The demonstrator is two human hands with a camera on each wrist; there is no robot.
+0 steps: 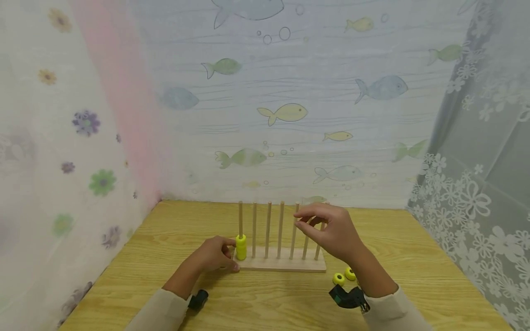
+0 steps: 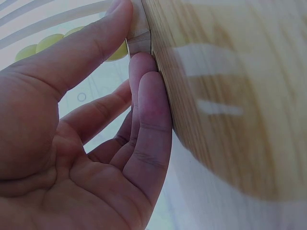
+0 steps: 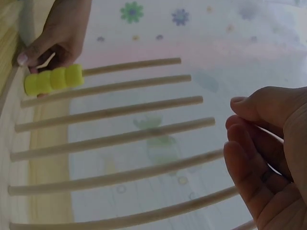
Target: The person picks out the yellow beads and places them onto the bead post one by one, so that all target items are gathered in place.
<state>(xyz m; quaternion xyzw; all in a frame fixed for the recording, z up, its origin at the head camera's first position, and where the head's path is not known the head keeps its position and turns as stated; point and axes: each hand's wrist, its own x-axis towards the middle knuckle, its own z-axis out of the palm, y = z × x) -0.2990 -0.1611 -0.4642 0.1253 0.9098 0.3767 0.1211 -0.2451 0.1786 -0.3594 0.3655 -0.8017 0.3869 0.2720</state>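
A wooden base (image 1: 281, 264) carries several upright pegs. Yellow rings (image 1: 241, 247) are stacked on the leftmost peg, also visible as a yellow stack (image 3: 53, 79) in the right wrist view. My left hand (image 1: 215, 254) grips the base's left end beside that stack; in the left wrist view, the thumb and fingers of the hand (image 2: 110, 124) lie around the wooden end (image 2: 140, 40). Above the right-hand pegs is my right hand (image 1: 333, 230), its fingers loosely bent with nothing visible between them. The right wrist view shows this hand (image 3: 268, 148) near the peg tips.
Loose yellow rings (image 1: 338, 278) lie on the wooden table (image 1: 265, 303) to the right of the base, partly behind my right wrist. Patterned curtains (image 1: 290, 69) hang behind the table and along both sides.
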